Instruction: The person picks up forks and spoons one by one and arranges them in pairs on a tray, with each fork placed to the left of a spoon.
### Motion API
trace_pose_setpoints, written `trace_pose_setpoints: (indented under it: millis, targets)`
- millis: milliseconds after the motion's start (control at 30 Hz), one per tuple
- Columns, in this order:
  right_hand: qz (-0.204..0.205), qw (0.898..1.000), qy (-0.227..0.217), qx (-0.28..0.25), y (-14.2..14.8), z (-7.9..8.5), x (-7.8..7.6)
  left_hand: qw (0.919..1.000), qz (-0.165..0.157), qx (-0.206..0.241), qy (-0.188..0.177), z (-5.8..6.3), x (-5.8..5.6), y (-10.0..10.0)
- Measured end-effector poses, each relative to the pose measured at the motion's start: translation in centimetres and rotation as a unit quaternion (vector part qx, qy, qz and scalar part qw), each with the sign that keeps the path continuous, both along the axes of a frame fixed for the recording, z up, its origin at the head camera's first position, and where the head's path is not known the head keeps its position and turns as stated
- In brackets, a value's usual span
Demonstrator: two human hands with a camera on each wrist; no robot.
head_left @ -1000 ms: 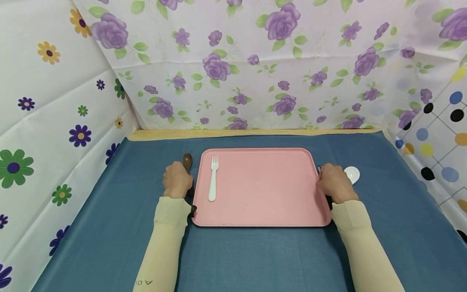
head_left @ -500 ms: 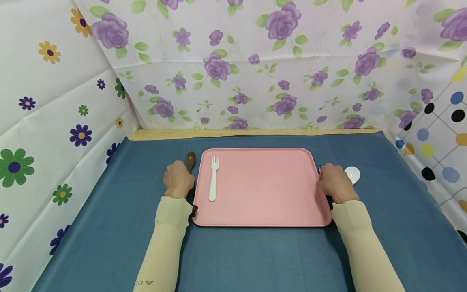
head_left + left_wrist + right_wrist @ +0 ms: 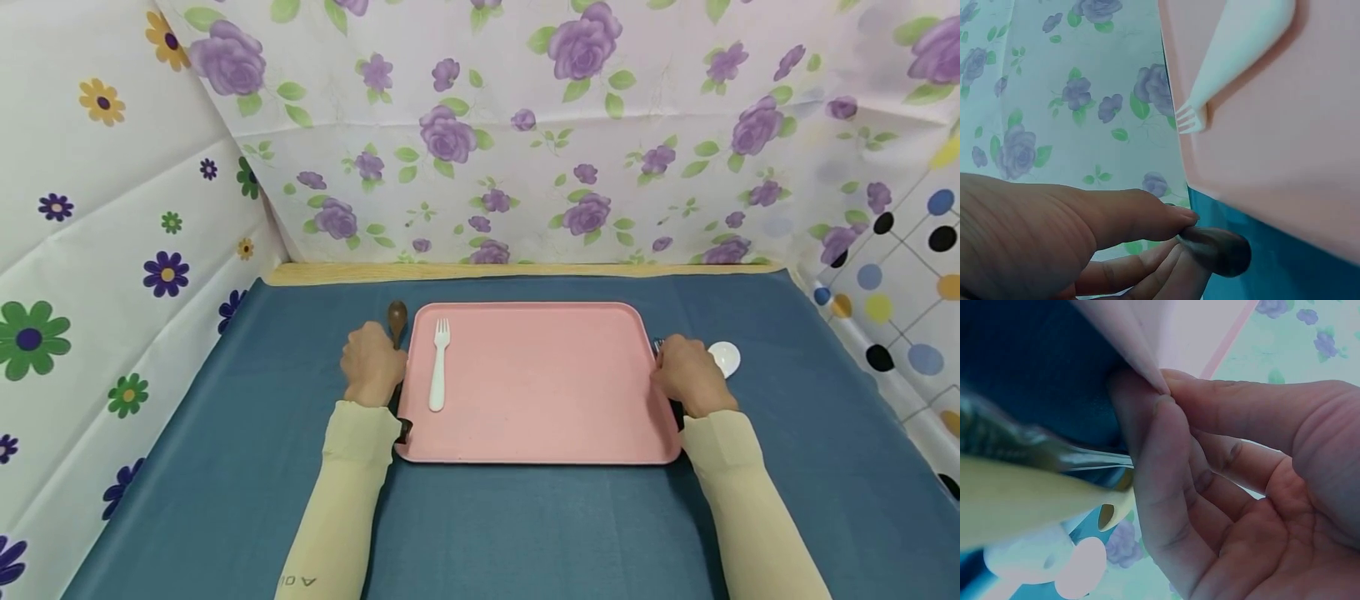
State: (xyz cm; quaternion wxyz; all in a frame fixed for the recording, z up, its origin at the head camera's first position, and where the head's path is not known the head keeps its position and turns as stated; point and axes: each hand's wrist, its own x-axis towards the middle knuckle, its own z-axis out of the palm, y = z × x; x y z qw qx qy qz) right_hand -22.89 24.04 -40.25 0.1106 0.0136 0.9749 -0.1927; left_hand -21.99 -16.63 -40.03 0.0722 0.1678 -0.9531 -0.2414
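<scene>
My left hand [image 3: 372, 364] pinches a brown spoon just left of the pink tray [image 3: 540, 383]. The spoon's bowl [image 3: 397, 317] points to the back, near the tray's far left corner. Close up in the left wrist view, thumb and fingers hold its handle [image 3: 1222, 253] beside the tray edge. A white fork [image 3: 437, 375] lies on the tray's left side, tines to the back. At the tray's right edge is my right hand [image 3: 690, 375]. The right wrist view shows its thumb and forefinger pinching the tray's rim [image 3: 1129, 337].
To the right of my right hand lies a white spoon [image 3: 724, 358]; metal tines [image 3: 657, 346] peek out behind the hand. A yellow utensil [image 3: 1035, 494] is close by in the right wrist view. Patterned cloth walls [image 3: 517, 150] bound the blue-covered table [image 3: 525, 533].
My left hand has shifted slightly right and away from me with the spoon, whose bowl has come closer to the tray. My right hand has stayed at the tray's edge.
</scene>
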Motion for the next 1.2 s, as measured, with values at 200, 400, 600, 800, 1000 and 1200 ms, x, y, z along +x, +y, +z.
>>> trace_pose_setpoints:
  millis: [200, 400, 600, 800, 1000, 1200]
  targets:
    - [-0.004, 1.0, -0.008, -0.005, 0.0, -0.2, 0.0, 1.0, -0.002, 0.0, 0.008, 0.2, 0.0, 0.5]
    - [-0.001, 1.0, -0.009, -0.006, 0.1, -0.3, -0.2, 0.9998, -0.014, 0.002, 0.011, 0.4, 0.0, 1.0]
    - [0.0, 1.0, -0.003, -0.001, -0.1, -0.1, -0.3, 0.9997, -0.021, 0.007, 0.011, 0.9, -0.2, 1.6]
    - [0.002, 1.0, -0.002, 0.001, -0.1, 0.0, -0.2, 0.9993, -0.032, 0.011, 0.013, 1.0, -0.4, 2.2]
    - [0.001, 1.0, -0.009, -0.014, -0.1, 0.0, -0.1, 0.9975, -0.055, 0.013, 0.042, 1.0, -0.4, 2.6]
    - [-0.001, 1.0, -0.011, -0.016, 0.1, 0.1, 0.0, 0.9967, -0.067, 0.016, 0.043, 1.2, -0.4, 3.2]
